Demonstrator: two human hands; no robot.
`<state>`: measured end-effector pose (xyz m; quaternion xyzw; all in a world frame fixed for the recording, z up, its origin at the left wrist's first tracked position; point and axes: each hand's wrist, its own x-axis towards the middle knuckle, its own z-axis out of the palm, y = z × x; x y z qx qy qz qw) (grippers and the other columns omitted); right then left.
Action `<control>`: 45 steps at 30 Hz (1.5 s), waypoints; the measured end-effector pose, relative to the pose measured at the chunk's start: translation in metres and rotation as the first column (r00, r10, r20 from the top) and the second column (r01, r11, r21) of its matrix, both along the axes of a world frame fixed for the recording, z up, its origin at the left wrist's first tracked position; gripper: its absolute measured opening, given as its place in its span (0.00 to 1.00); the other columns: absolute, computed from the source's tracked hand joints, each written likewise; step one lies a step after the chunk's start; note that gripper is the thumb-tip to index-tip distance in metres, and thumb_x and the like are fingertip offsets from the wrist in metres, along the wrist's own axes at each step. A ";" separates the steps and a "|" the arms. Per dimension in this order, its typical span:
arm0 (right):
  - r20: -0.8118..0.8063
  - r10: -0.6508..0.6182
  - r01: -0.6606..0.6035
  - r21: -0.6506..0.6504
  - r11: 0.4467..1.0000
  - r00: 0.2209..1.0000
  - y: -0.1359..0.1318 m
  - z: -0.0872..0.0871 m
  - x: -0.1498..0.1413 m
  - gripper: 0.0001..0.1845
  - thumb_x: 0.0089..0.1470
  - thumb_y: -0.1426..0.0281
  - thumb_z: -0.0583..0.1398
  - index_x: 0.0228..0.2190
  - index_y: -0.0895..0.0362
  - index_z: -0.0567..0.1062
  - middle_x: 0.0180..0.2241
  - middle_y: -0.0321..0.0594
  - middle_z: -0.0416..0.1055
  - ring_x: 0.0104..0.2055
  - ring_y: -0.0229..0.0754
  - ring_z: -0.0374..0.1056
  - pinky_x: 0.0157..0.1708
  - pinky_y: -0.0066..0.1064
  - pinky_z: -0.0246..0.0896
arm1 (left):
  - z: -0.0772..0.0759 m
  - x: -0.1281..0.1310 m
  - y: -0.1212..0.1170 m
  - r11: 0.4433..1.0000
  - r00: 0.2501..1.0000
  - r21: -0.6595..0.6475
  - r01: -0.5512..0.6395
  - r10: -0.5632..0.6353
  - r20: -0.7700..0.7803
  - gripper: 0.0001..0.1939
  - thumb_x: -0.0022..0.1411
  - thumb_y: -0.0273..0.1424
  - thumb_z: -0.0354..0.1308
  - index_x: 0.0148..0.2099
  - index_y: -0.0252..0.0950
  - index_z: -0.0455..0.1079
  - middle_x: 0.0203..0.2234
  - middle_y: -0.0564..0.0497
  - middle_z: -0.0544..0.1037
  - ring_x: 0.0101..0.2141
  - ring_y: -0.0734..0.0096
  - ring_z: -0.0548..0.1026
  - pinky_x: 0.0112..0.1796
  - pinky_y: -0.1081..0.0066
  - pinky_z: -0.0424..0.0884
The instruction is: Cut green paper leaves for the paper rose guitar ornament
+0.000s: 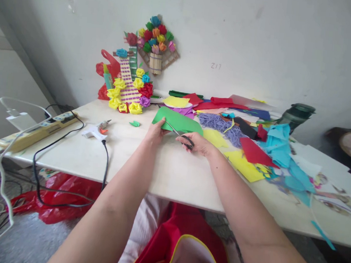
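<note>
- Green paper (181,119): one sheet, curved over, centre of the frame, above the tabletop (177,181); held at its left end.
- Left hand (158,129): just left of centre; fingers pinch the left end of the green paper, thumb uppermost.
- Scissors (180,133): one pair, dark handles, metal blades pointing to the upper left and lying across the near side of the green paper; whether the blades bite into the sheet cannot be told.
- Right hand (196,143): just right of centre; fingers wrapped about the handles of the scissors.
- Green cutout (135,124): small, flat on the tabletop, left of the left hand.
- Glue gun (95,131): white with orange near the nozzle, on its side, left of centre; black cord (106,162) attached.
- Power strip (39,131): yellowish, left edge of the tabletop, white charger (21,121) beside it.
- Paper flower basket (155,62): mixed colours, against the wall, upper centre-left.
- Yellow paper flowers (115,93): cluster beneath it, to the left.
- Purple shreds (218,125): tangled heap, right of the green paper.
- Yellow sheet (245,168), red sheet (256,151), blue crepe paper (276,145): overlapping pile, right of frame.
- Dark bottle (298,113): tilted in view, upper right.
- Red plastic bag (67,189): below the tabletop, lower left.
</note>
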<state>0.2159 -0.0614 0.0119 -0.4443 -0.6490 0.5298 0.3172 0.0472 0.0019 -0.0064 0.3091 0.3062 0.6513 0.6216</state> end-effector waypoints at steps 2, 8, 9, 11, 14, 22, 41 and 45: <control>0.001 0.006 -0.006 -0.013 1.000 1.000 -0.002 0.003 -0.001 0.13 0.49 0.63 0.60 0.29 0.62 0.72 0.12 0.30 0.62 0.11 0.28 0.55 0.10 0.20 0.50 | 0.000 -0.001 0.002 0.998 0.999 0.034 -0.043 0.044 -0.026 0.14 0.52 0.28 0.60 0.43 0.33 0.67 0.33 0.48 0.77 0.34 0.68 0.76 0.37 0.63 0.74; 0.044 0.058 -0.057 -0.033 0.998 0.997 -0.007 0.008 0.000 0.14 0.51 0.61 0.59 0.26 0.62 0.69 0.15 0.35 0.67 0.13 0.32 0.63 0.06 0.20 0.43 | 0.001 -0.003 0.004 0.992 0.992 0.092 -0.092 0.099 -0.077 0.17 0.48 0.29 0.62 0.43 0.32 0.68 0.32 0.48 0.77 0.32 0.68 0.75 0.37 0.62 0.73; 0.050 0.069 -0.068 -0.025 0.997 0.996 -0.007 0.009 0.001 0.15 0.50 0.60 0.59 0.25 0.62 0.69 0.16 0.36 0.68 0.14 0.33 0.64 0.06 0.20 0.45 | 0.001 -0.003 0.004 0.991 0.993 0.100 -0.086 0.093 -0.073 0.17 0.48 0.29 0.61 0.43 0.32 0.68 0.32 0.48 0.77 0.32 0.67 0.75 0.37 0.62 0.73; 0.061 0.085 -0.084 -0.013 0.996 0.995 -0.007 0.010 0.002 0.18 0.49 0.58 0.60 0.24 0.62 0.68 0.17 0.38 0.70 0.14 0.34 0.66 0.06 0.20 0.48 | 0.002 -0.002 0.003 0.991 0.994 0.109 -0.072 0.079 -0.069 0.18 0.48 0.30 0.61 0.43 0.33 0.68 0.33 0.48 0.77 0.33 0.66 0.75 0.37 0.61 0.73; 0.085 0.104 -0.104 -0.010 0.995 0.991 -0.008 0.012 0.003 0.20 0.48 0.56 0.61 0.23 0.62 0.68 0.18 0.39 0.71 0.15 0.35 0.67 0.07 0.19 0.51 | 0.003 -0.002 0.002 0.993 0.994 0.106 -0.054 0.063 -0.087 0.18 0.47 0.30 0.61 0.43 0.32 0.68 0.32 0.48 0.77 0.33 0.65 0.75 0.37 0.61 0.73; 0.207 0.120 -0.115 -0.033 0.993 0.971 -0.017 0.027 0.001 0.24 0.42 0.52 0.63 0.25 0.61 0.68 0.17 0.39 0.71 0.15 0.34 0.66 0.07 0.19 0.52 | 0.001 -0.002 0.003 0.992 0.979 0.118 -0.044 0.066 -0.191 0.19 0.43 0.33 0.64 0.39 0.30 0.69 0.27 0.49 0.76 0.28 0.68 0.74 0.34 0.64 0.73; 0.260 0.070 -0.077 0.015 0.997 0.963 -0.005 0.014 0.011 0.21 0.45 0.54 0.62 0.23 0.59 0.65 0.14 0.32 0.65 0.12 0.29 0.59 0.09 0.20 0.46 | 0.002 0.004 0.002 0.999 0.998 0.042 0.024 -0.021 -0.059 0.13 0.47 0.27 0.59 0.39 0.31 0.68 0.29 0.48 0.76 0.33 0.64 0.75 0.40 0.60 0.72; 0.197 0.070 -0.078 0.031 0.996 0.978 0.000 0.006 0.011 0.18 0.48 0.56 0.60 0.26 0.60 0.68 0.15 0.32 0.65 0.12 0.29 0.59 0.09 0.21 0.46 | 0.002 0.005 0.002 1.000 0.998 0.019 0.007 -0.006 -0.055 0.14 0.50 0.27 0.58 0.42 0.32 0.67 0.32 0.46 0.77 0.35 0.63 0.75 0.40 0.59 0.73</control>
